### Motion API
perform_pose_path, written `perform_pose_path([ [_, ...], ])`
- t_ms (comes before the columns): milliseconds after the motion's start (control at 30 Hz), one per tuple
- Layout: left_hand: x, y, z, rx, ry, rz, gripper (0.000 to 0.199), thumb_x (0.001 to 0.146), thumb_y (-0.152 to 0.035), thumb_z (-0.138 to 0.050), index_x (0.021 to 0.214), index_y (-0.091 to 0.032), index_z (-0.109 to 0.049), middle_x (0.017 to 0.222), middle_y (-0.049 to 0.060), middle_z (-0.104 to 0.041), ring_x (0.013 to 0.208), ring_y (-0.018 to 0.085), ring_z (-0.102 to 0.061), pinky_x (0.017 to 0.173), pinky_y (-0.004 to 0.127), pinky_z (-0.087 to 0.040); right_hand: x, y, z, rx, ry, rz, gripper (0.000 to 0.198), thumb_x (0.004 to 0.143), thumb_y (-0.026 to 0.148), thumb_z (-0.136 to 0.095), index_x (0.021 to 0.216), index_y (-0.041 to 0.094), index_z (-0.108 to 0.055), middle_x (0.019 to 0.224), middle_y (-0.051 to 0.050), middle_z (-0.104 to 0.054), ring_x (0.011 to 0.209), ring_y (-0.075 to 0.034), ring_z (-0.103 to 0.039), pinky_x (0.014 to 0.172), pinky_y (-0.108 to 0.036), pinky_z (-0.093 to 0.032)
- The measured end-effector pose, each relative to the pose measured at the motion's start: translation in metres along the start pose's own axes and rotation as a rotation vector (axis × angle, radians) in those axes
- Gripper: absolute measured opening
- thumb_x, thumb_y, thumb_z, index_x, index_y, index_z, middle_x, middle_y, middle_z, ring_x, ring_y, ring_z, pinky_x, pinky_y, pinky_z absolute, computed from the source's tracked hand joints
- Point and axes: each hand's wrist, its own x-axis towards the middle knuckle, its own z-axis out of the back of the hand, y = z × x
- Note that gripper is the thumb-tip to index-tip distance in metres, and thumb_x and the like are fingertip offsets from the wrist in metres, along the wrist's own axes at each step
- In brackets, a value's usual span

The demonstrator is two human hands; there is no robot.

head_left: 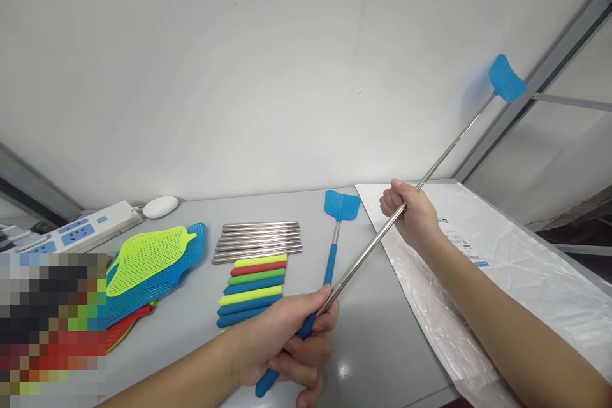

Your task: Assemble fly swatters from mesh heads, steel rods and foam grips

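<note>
A telescopic fly swatter with a blue head and blue handle slants up to the right, its metal rod drawn out long. Around its blue handle my left hand is closed. Further up the rod my right hand grips the metal in a fist. The swatter's head is raised near the wall at the upper right. Below the rod, a second blue fly swatter lies on the table with its rod short. Left of it are several coloured handles and a row of metal rods.
Perforated swatter heads in yellow-green, blue and red are stacked at the left. Behind them sit a white power strip and a white oval object. A white plastic bag covers the table's right side. The wall stands close behind.
</note>
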Motion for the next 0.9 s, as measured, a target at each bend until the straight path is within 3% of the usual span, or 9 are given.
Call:
perform_pose_path([
  [167,0.000,0.008,0.001,0.088,0.103,0.035,0.057,0.094,-0.063,-0.027,0.062,-0.020,-0.045,0.039,-0.005,-0.031,0.031,0.009,-0.021,0.042,0.025,-0.032,-0.016,-0.010,-0.015,0.060,0.034,-0.034,0.053,0.091,0.040,-0.055,0.049,0.022,-0.028,0.048,0.006,-0.018,0.047,-0.011,-0.017,0.048,-0.032,-0.014],
  [300,0.000,0.008,-0.001,0.203,0.090,0.004,0.067,0.091,-0.068,-0.028,0.051,-0.019,-0.049,0.039,0.000,-0.038,0.033,0.011,-0.029,0.038,0.027,-0.028,-0.034,-0.025,-0.031,-0.020,-0.010,-0.056,0.052,0.095,0.045,-0.047,0.052,0.023,-0.029,0.051,0.005,-0.020,0.049,-0.013,-0.020,0.050,-0.033,-0.015],
  [467,0.001,0.001,-0.003,0.142,0.080,0.012,0.063,0.092,-0.068,-0.027,0.066,-0.018,-0.055,0.041,-0.001,-0.044,0.028,0.010,-0.027,0.033,0.024,-0.021,-0.043,-0.030,-0.038,-0.039,-0.084,-0.095,0.051,0.097,0.044,-0.044,0.054,0.023,-0.028,0.052,0.005,-0.018,0.050,-0.013,-0.019,0.050,-0.034,-0.014],
  [633,0.003,0.002,-0.003,0.036,0.065,-0.011,0.063,0.093,-0.068,-0.023,0.073,-0.018,-0.056,0.040,-0.002,-0.047,0.028,0.009,-0.026,0.040,0.025,-0.037,-0.031,-0.023,-0.028,0.009,-0.155,-0.039,0.050,0.095,0.040,-0.049,0.053,0.023,-0.029,0.051,0.005,-0.018,0.048,-0.012,-0.019,0.048,-0.034,-0.014],
  [733,0.003,0.003,-0.002,0.010,0.064,-0.032,0.053,0.094,-0.062,-0.031,0.076,-0.019,-0.055,0.043,-0.003,-0.049,0.028,0.009,-0.029,0.048,0.029,-0.044,-0.016,-0.019,-0.012,0.070,-0.242,0.003,0.050,0.093,0.038,-0.051,0.053,0.022,-0.025,0.051,0.006,-0.015,0.045,-0.011,-0.016,0.045,-0.033,-0.013],
  [900,0.001,0.003,-0.002,-0.018,0.018,-0.111,0.040,0.094,-0.053,-0.040,0.077,-0.019,-0.054,0.044,-0.008,-0.038,0.031,0.006,-0.022,0.059,0.033,-0.050,-0.001,-0.014,0.007,0.051,-0.327,0.061,0.051,0.090,0.038,-0.053,0.053,0.022,-0.021,0.051,0.007,-0.013,0.043,-0.010,-0.016,0.043,-0.032,-0.012],
])
